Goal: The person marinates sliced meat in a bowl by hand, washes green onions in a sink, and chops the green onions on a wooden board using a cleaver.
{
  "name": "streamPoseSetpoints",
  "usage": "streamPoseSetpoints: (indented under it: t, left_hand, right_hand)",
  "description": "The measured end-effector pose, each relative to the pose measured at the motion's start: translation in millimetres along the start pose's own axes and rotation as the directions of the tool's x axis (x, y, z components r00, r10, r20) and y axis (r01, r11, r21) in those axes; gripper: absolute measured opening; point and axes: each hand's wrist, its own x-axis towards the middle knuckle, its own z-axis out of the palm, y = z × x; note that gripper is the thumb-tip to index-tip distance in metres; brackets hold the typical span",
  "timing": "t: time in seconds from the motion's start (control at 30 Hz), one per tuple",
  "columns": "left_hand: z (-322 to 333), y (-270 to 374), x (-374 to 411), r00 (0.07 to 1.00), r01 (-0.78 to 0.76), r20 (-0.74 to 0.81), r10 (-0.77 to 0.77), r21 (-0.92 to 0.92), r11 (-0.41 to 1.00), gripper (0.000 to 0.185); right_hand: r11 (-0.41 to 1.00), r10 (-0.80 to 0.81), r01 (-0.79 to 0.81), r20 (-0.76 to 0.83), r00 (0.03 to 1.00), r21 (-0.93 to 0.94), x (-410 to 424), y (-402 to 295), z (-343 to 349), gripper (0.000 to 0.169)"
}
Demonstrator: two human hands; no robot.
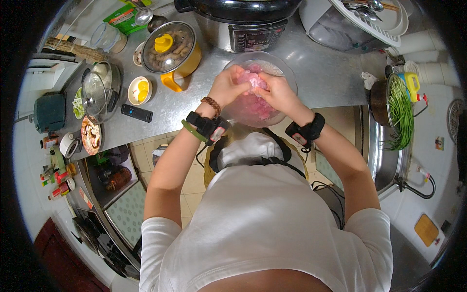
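Observation:
Both hands are together over a clear bowl [288, 78] at the counter's front edge. My left hand [230, 84] grips a piece of pale pink raw meat [253, 79] from the left. On its other side, my right hand [276, 90] pinches the same piece between thumb and fingers. More raw meat [257, 107] lies in the bowl below, partly covered by my hands. Black straps with small devices are on both wrists; beads and a green bangle circle the left one.
Behind the bowl stands an electric pressure cooker [240, 25]. To the left are a yellow lidded pot [171, 47], a small bowl with egg yolks [140, 91] and a black remote control [136, 113]. A dish rack [350, 25] is back right; green stalks [399, 109] lie by the sink [383, 160].

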Motion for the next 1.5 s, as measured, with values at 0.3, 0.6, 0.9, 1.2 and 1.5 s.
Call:
streamPoseSetpoints:
  t: [0.3,0.6,0.9,1.2,1.5]
  left_hand:
    - [-7,17,-6,0.988,0.056,0.148,-0.041,-0.102,0.993,0.032]
    - [-1,11,-6,0.973,-0.014,0.232,0.014,-0.002,1.000,0.040]
    - [11,-4,-7,0.975,-0.204,-0.017,0.220,0.315,0.927,0.032]
    - [19,13,-15,0.960,-0.188,-0.097,0.261,0.466,0.864,0.030]
    - [29,-3,-9,0.908,-0.210,-0.156,0.390,0.635,0.743,0.028]
  right_hand:
    - [0.705,0.252,-0.442,0.386,0.887,0.555,0,9,-10,0.024]
    - [0.773,0.341,-0.470,0.346,0.874,0.426,-1,12,-19,0.028]
    - [0.795,0.250,-0.396,0.347,0.904,0.459,2,13,-10,0.022]
    - [0.943,0.199,-0.241,0.191,0.961,0.231,4,8,-1,0.019]
    - [0.812,0.202,-0.265,0.175,0.964,0.520,1,21,16,0.027]
